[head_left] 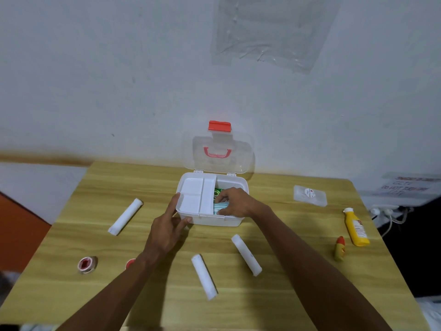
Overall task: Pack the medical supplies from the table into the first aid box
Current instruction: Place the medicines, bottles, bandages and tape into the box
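Note:
A white first aid box stands open at the table's far middle, its clear lid upright with a red latch. A white inner tray covers its left half. My left hand grips the box's front left corner. My right hand reaches into the right half, fingers on a teal and white packet beside a green item. Three white bandage rolls lie on the table: one at left, one at front middle, one right of it.
Two red-cored tape rolls lie at the front left. A clear sachet, a yellow bottle and a small yellow-red tube lie at the right. The wooden table meets the wall behind the box.

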